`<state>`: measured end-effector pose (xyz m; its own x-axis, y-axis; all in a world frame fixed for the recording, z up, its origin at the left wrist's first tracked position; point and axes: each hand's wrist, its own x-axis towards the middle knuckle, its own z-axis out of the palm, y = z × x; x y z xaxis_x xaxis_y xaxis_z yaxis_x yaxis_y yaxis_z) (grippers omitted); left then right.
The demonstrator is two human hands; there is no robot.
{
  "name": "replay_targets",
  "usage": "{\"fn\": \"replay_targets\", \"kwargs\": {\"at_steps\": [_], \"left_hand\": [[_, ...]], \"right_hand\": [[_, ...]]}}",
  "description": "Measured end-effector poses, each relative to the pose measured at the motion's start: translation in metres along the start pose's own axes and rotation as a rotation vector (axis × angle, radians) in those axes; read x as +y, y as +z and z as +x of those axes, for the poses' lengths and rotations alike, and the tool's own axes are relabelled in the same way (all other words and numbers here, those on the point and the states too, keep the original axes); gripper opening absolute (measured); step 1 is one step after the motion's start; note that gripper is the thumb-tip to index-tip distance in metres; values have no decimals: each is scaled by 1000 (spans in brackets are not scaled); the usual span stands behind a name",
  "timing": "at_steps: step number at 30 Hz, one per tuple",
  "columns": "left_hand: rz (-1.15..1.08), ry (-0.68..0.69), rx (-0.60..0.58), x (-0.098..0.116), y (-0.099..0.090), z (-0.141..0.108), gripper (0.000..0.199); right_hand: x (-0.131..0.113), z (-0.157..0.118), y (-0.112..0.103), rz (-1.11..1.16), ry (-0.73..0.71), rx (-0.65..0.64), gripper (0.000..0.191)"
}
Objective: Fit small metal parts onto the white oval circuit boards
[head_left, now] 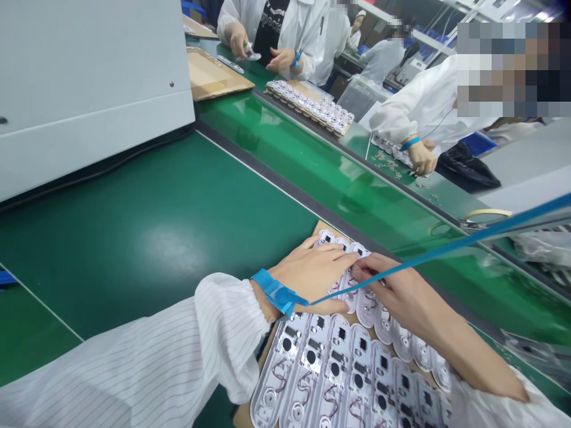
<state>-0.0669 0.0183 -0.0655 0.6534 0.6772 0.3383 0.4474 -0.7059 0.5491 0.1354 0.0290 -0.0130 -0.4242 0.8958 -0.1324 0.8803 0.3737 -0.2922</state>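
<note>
Rows of white oval plastic modules lie on a cardboard sheet, showing black components and red-and-black wires on small circuit boards. My left hand, with a blue wrist strap over its striped white sleeve, wraps around the far end of a row of modules. My right hand lies beside it, its fingertips on the same row. A blue cord runs from the strap across my right hand, up to the right. My hands hide part of the row, so the right hand's grip is unclear.
A green conveyor belt lies left of the cardboard, below a grey machine housing. Beyond a dark rail runs a second green belt with stacked round white parts. Co-workers' hands work at the far side.
</note>
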Motion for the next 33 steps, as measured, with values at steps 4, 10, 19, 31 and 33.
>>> {"fn": "replay_targets", "kwargs": {"at_steps": [4, 10, 19, 31, 33], "left_hand": [[1, 2, 21, 1, -3, -1, 79], [72, 9, 39, -2, 1, -4, 83], [53, 16, 4, 0, -2, -6, 79], [78, 23, 5, 1, -4, -5, 76], [85, 20, -4, 2, -5, -5, 74]], "right_hand": [[-6, -6, -1, -38, -17, -26, 31], [-11, -21, 8, -104, -63, 114, 32], [-15, -32, 15, -190, -61, 243, 39], [-17, -36, 19, -188, -6, 237, 38], [-19, -37, 18, -164, 22, 223, 36]]}}
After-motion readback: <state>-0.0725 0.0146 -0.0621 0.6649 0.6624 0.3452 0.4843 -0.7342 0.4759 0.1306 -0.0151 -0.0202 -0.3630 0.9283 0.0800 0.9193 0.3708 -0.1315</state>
